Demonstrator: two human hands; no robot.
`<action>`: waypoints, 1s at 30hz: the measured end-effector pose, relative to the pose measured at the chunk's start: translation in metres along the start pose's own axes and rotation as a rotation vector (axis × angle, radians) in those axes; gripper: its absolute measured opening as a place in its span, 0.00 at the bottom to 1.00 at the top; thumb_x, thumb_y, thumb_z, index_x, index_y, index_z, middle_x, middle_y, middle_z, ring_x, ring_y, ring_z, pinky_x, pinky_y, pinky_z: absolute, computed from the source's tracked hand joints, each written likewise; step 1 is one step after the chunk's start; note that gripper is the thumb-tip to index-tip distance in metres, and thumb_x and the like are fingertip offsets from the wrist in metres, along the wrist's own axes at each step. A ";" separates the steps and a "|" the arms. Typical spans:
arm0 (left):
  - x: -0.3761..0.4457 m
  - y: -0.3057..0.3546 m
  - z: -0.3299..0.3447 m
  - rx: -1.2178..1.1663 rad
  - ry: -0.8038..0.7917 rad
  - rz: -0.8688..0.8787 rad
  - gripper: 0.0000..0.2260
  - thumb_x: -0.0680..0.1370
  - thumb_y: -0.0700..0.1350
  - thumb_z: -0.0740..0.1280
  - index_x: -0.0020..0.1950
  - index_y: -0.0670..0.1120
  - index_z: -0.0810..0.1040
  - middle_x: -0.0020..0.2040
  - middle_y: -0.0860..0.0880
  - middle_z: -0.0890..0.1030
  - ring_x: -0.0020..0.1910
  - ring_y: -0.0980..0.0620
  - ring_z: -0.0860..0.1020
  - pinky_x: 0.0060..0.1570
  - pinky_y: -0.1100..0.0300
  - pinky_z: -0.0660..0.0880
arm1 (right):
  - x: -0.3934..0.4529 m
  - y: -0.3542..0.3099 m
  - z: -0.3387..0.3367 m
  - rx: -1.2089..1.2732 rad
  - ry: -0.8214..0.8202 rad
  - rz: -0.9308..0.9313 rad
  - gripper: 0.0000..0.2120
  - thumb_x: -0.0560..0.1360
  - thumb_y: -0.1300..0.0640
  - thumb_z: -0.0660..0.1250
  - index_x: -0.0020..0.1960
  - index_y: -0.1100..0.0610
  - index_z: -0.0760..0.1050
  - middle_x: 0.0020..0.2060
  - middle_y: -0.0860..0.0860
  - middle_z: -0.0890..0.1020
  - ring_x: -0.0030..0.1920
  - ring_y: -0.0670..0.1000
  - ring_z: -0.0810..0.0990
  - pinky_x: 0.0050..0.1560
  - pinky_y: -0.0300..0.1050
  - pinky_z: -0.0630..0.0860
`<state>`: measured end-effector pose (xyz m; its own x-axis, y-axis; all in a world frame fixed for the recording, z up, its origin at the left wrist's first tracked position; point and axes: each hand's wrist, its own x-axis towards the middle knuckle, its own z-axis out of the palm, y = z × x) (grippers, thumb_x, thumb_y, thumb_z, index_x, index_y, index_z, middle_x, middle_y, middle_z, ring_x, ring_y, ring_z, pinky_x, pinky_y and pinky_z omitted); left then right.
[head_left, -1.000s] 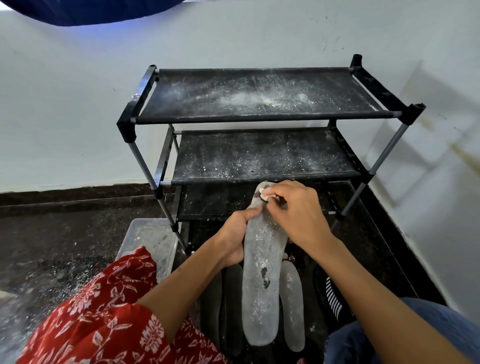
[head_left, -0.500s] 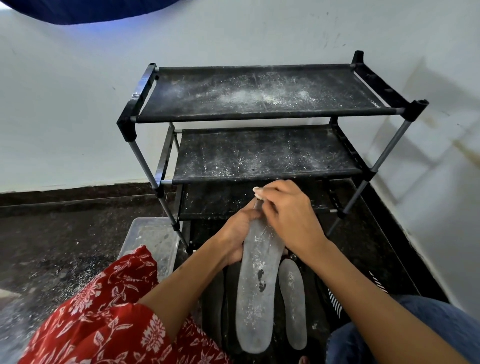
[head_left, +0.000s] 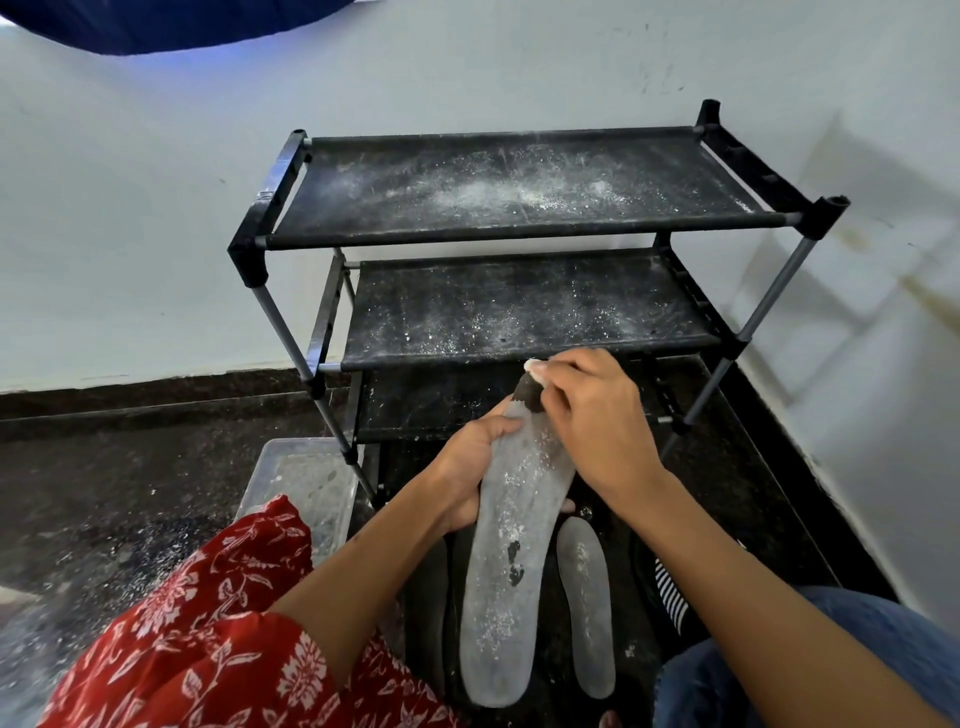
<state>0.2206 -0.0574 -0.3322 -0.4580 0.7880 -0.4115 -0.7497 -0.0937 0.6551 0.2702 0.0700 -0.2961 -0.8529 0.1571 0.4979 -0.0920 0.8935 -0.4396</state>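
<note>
A long grey shoe insole (head_left: 506, 571), dusted with white powder, stands tilted in front of me. My left hand (head_left: 475, 462) grips it from the left near its upper part. My right hand (head_left: 592, 421) lies over its top end, fingers curled round a small white thing (head_left: 534, 367) pressed on the tip. The tip under those fingers shows dark, free of powder. A second dusty insole (head_left: 587, 608) lies flat on the floor just to the right.
A black three-tier shoe rack (head_left: 519, 228), sprinkled with white powder, stands against the white wall straight ahead. A clear plastic box (head_left: 301, 478) sits on the dark floor at the left. A striped shoe (head_left: 667, 592) lies at the right. Powder litters the floor.
My right hand has slid up along the insole's tip, baring a dark cleaned patch. The held insole has dropped and tilted a little; my left hand keeps its grip.
</note>
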 end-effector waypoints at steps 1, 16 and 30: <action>-0.001 0.000 -0.001 0.004 0.007 -0.022 0.16 0.79 0.44 0.57 0.64 0.39 0.72 0.51 0.35 0.81 0.47 0.36 0.81 0.50 0.33 0.75 | 0.001 0.003 -0.001 -0.017 0.006 0.047 0.09 0.73 0.67 0.67 0.52 0.64 0.81 0.45 0.56 0.81 0.49 0.55 0.78 0.49 0.44 0.76; 0.001 0.001 -0.007 -0.023 0.000 0.086 0.29 0.80 0.62 0.50 0.53 0.44 0.83 0.50 0.41 0.84 0.48 0.44 0.82 0.49 0.49 0.79 | -0.002 -0.007 0.006 0.219 0.024 0.044 0.09 0.75 0.67 0.65 0.54 0.63 0.80 0.49 0.55 0.81 0.50 0.50 0.80 0.54 0.43 0.77; 0.001 0.005 -0.007 -0.038 0.108 0.094 0.29 0.81 0.60 0.50 0.49 0.43 0.85 0.47 0.42 0.84 0.46 0.45 0.82 0.55 0.46 0.78 | -0.006 -0.016 0.007 0.180 0.045 -0.028 0.06 0.73 0.67 0.68 0.48 0.64 0.82 0.46 0.55 0.82 0.48 0.51 0.79 0.54 0.38 0.74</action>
<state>0.2136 -0.0615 -0.3339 -0.5743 0.7049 -0.4162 -0.7175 -0.1886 0.6706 0.2732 0.0522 -0.2973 -0.8252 0.1553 0.5430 -0.2096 0.8086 -0.5498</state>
